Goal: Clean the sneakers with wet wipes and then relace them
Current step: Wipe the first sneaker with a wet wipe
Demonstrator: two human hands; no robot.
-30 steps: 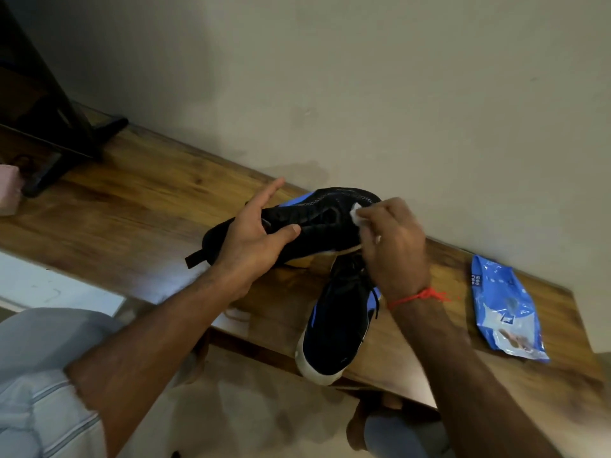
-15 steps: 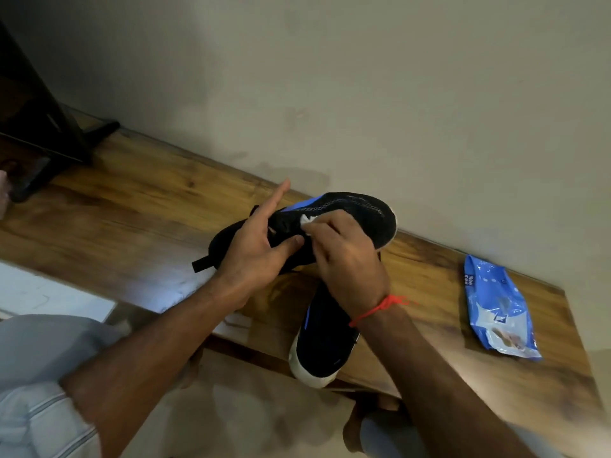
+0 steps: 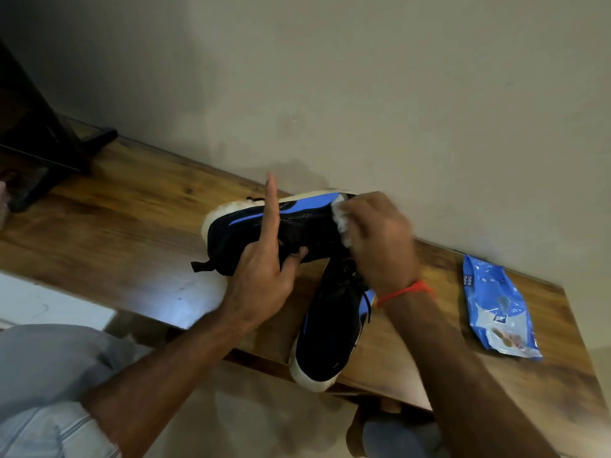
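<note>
A wooden counter (image 3: 139, 226) runs along the wall. On it, just below the right hand's fingers (image 3: 367, 219), a black-and-blue sneaker (image 3: 330, 325) lies with its white toe poking past the front edge. Well right of those fingers lies a blue wipes packet (image 3: 496, 309). Far left of the left hand's fingers (image 3: 271, 206), a dark stand (image 3: 49, 160).

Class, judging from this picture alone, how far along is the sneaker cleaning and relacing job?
Done: nothing visibly finished. In hand: the left hand holds one sneaker on its side while the right hand rubs a white wipe on its toe end. Left: the second sneaker lies untouched on the wooden table, laces showing; the held shoe's lacing can't be judged. The wipes pack lies nearby.
</note>
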